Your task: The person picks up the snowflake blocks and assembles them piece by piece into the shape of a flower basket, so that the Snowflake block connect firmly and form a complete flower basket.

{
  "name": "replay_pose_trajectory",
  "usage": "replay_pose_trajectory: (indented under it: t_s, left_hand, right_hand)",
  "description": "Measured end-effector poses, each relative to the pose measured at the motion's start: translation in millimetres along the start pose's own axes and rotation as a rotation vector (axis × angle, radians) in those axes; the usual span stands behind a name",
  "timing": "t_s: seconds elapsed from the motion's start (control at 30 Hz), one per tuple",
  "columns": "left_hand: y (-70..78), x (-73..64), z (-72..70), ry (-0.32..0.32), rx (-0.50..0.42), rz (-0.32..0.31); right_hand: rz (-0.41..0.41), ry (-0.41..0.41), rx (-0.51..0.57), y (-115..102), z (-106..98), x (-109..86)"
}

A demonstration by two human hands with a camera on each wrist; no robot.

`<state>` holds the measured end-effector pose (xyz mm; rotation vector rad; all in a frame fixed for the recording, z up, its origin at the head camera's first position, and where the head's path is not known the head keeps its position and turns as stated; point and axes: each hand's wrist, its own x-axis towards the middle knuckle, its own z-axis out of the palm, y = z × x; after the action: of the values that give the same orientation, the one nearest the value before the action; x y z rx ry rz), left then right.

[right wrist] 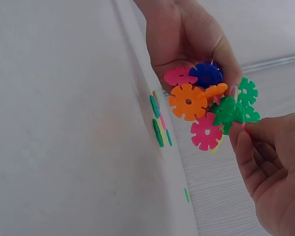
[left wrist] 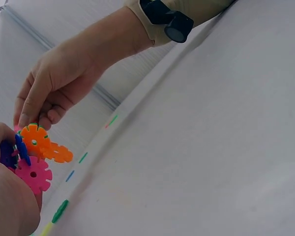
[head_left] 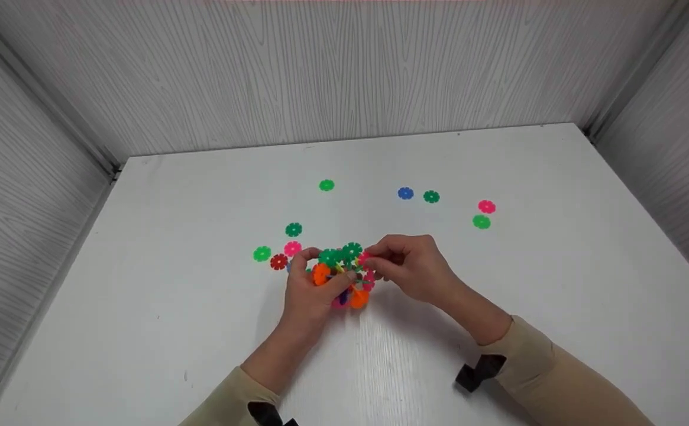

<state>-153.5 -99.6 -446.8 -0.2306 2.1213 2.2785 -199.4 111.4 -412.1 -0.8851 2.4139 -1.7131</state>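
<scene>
My left hand [head_left: 311, 296] grips a cluster of interlocked snowflake discs [right wrist: 188, 102], notched plastic rounds in orange, pink, blue, green and yellow. Its thumb lies across the cluster's near side in the head view. At the cluster's right side, my right hand [head_left: 418, 266] pinches a pink snowflake disc [head_left: 364, 259] between thumb and fingertips, right against the green discs [right wrist: 228, 112]. Most of that pink disc is hidden by the fingers. An orange disc [left wrist: 34, 137] and a pink disc [left wrist: 33, 174] show on the cluster's outer side in the left wrist view.
On the white table [head_left: 172, 284], loose discs lie left of the hands: light green [head_left: 262, 254], red [head_left: 279, 262], pink [head_left: 293, 248] and dark green [head_left: 294, 229]. Farther back are a green disc [head_left: 326, 185] and a blue one [head_left: 405, 193]. Pale wood-grain panels [head_left: 344, 71] surround the table.
</scene>
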Motion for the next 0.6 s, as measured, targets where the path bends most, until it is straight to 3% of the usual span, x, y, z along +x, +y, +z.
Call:
replay_pose_trajectory:
  t_s: [0.17,0.3,0.47,0.6]
  left_hand:
    - [-1.8,0.9,-2.1,0.039,-0.013,0.000]
    - [-5.1,3.9,-5.5,0.063,-0.046,0.004]
    - [-6.9,7.3,-6.2,0.065,-0.082,-0.007]
    - [-7.2,7.2,-6.3,0.072,-0.087,-0.022]
  right_hand:
    - [-0.003,-0.023,-0.007,3.7,-7.8,1.9]
    - [0.033,0.062,-0.082,17.2,-47.6,4.8]
    - [0.207,0.264,-0.245,62.5,-124.3,-2.6]
    - [0.397,0.284,-0.315,93.7,-156.4,-18.3]
